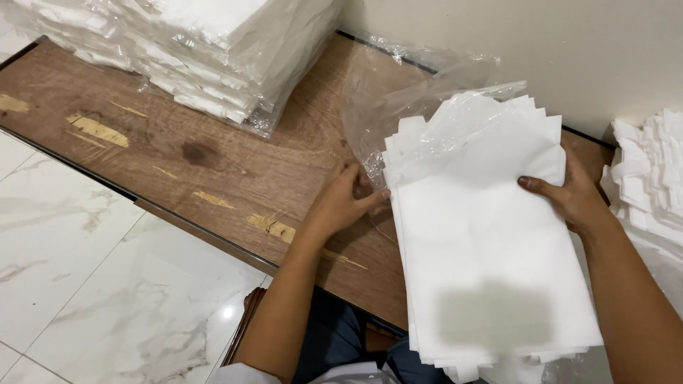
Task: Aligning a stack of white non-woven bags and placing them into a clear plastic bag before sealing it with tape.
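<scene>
1. head view: dark blue trousers (334, 341) show at the bottom edge, between the person's forearms.
2. just above them lies a stack of white fabric sheets (484, 263), on the right part of a brown wooden board (178, 153); its far end sits inside a clear plastic bag (427, 107).
3. left hand (343, 203) rests at the stack's left edge, fingers curled loosely and touching the sheets and the bag's mouth, not clenched.
4. right hand (569, 192) grips the stack's right edge, thumb on top, fingers hidden underneath.
5. wrapped bundles of white sheets (206, 50) sit at the board's far left, well apart from the hands.
6. more white folded pieces (651, 178) lie just right of the right hand.
7. white marble floor (78, 270) shows at the left.
</scene>
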